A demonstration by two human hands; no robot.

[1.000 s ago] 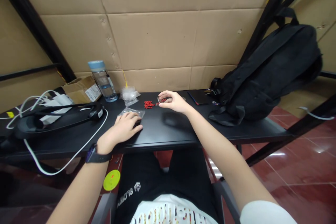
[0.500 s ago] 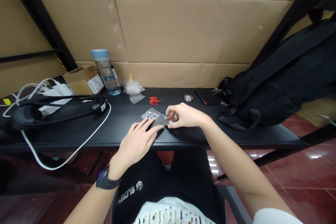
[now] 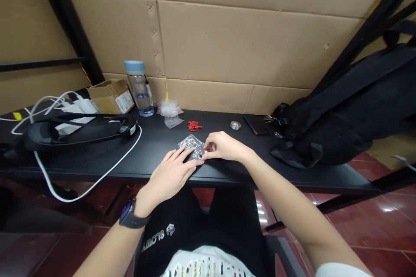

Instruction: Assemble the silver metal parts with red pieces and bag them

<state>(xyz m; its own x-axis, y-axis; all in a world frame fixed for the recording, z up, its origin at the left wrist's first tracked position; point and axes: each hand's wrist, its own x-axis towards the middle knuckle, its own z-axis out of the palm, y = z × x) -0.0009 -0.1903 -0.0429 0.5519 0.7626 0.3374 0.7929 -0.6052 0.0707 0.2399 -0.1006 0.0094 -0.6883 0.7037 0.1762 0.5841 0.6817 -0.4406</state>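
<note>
My left hand lies flat with its fingers spread, the fingertips resting on a clear plastic bag on the black table. In the fingers of my right hand is a small shiny silver piece with a red cord, mostly hidden by the fingers, at the bag's right end. Whether this piece is partly inside the bag I cannot tell. Behind the bag lies a small heap of red cord loops. A round silver tin-like disc sits farther back, to the right.
Small clear bags lie at the back. On the left stand a water bottle, a cardboard box and a black headset-like band with white cables. A dark tablet and a black backpack are on the right.
The view has shifted slightly. My right hand, holding the silver piece, has moved a little closer to the bag and my left fingertips. The left hand stays on the bag.
</note>
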